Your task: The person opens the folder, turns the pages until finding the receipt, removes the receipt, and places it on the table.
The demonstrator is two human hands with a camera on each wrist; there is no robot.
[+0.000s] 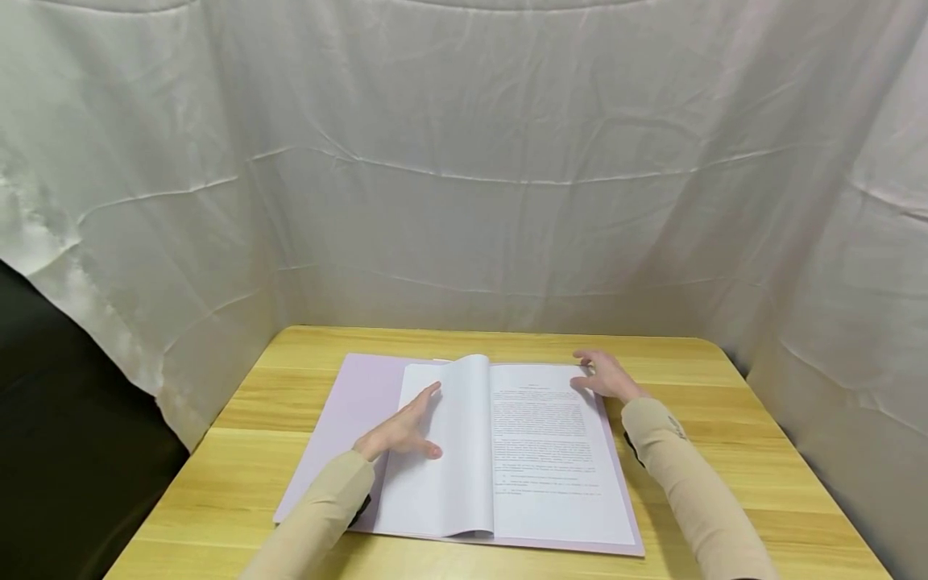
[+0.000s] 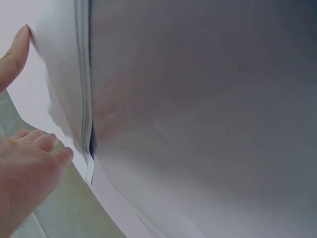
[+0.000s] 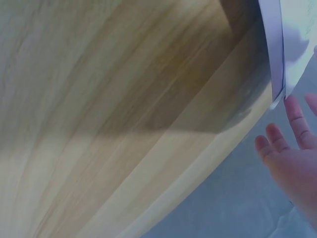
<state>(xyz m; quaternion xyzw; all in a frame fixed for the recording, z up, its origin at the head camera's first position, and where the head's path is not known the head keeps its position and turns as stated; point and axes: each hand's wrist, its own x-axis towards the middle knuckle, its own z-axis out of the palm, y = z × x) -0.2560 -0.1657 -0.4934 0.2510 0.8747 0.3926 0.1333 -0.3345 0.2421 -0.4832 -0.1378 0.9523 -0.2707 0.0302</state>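
Observation:
A lilac folder [image 1: 362,407] lies opened flat on the wooden table, with a stack of white printed sheets inside. Several turned sheets [image 1: 467,451] bow upward along the middle and lean to the left. My left hand [image 1: 402,431] rests against these sheets, thumb and fingers spread; the left wrist view shows the thumb [image 2: 15,59] at their edge. On the right half is a page of printed text [image 1: 547,515]. At its upper right corner is my right hand [image 1: 609,377], fingers extended and one fingertip [image 3: 290,104] right at the corner of the sheets.
The wooden table [image 1: 725,451] has rounded far corners. Pale grey cloth [image 1: 493,225] hangs behind it and on both sides. A dark area [image 1: 65,435] shows at the left beyond the cloth.

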